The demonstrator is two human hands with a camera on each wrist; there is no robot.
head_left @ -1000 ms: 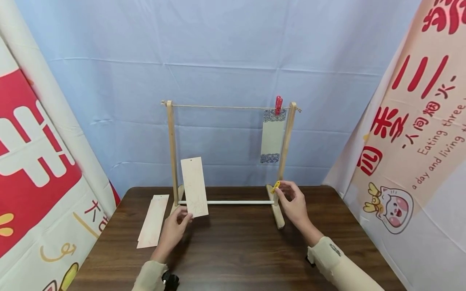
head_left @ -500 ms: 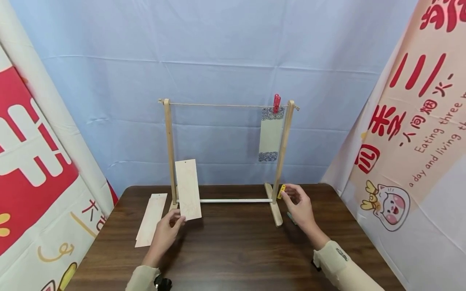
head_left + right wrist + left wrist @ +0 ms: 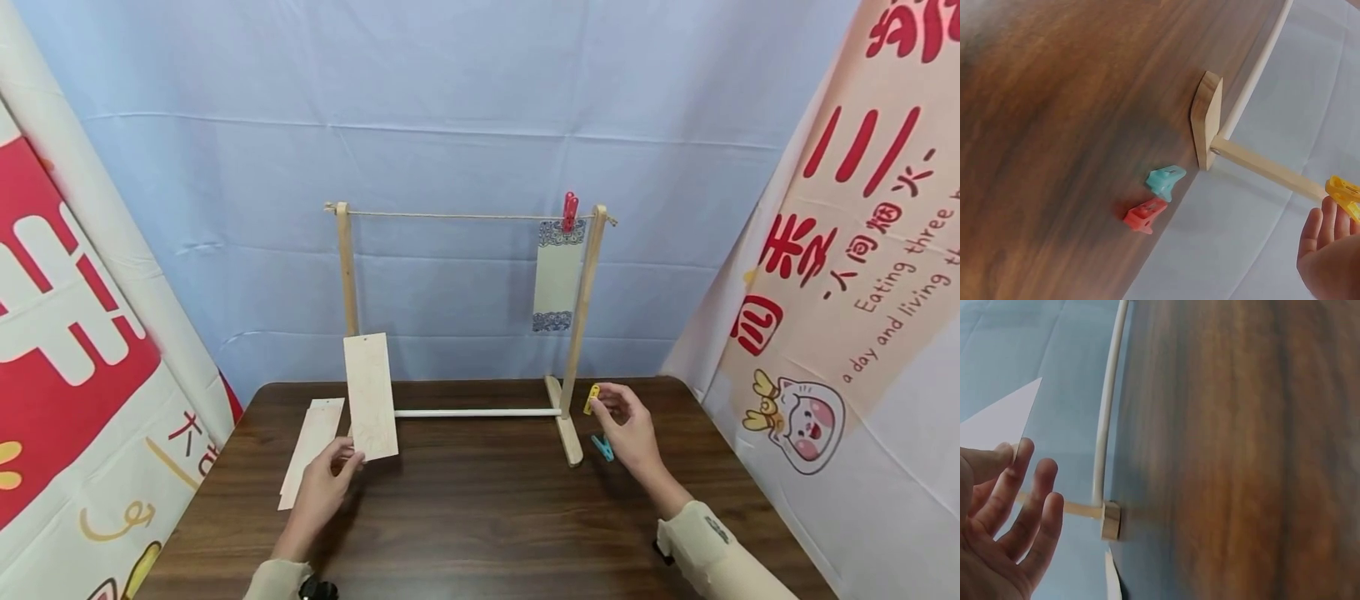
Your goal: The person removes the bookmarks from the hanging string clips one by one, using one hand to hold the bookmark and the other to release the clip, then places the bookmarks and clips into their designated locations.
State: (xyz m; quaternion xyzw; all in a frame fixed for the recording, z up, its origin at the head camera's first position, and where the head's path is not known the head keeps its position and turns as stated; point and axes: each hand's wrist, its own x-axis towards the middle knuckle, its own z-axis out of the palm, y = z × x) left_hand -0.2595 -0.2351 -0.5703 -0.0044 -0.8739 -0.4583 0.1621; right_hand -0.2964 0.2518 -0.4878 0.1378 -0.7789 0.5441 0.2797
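Note:
My left hand (image 3: 322, 485) pinches the lower left corner of a pale rectangular card (image 3: 371, 397) with a small hole at its top, holding it upright in front of the rack's left post. In the left wrist view, thumb and index finger grip the card's corner (image 3: 1004, 419). My right hand (image 3: 628, 427) holds a yellow clothespin (image 3: 591, 399) by its fingertips, right of the rack's right post. A wooden rack (image 3: 585, 308) with a string stands at the back. From the string hangs a blue-patterned card (image 3: 558, 277), held by a red clothespin (image 3: 570, 212).
More pale cards (image 3: 312, 454) lie overlapping on the table's left. A teal clothespin (image 3: 602, 447) lies below my right hand; the right wrist view shows a red clothespin (image 3: 1145, 215) beside it. A white rod (image 3: 480, 413) joins the rack's feet.
My left hand has moved left and slightly down with the pale card. The right hand has shifted right with the yellow clothespin, uncovering the teal clothespin on the table.

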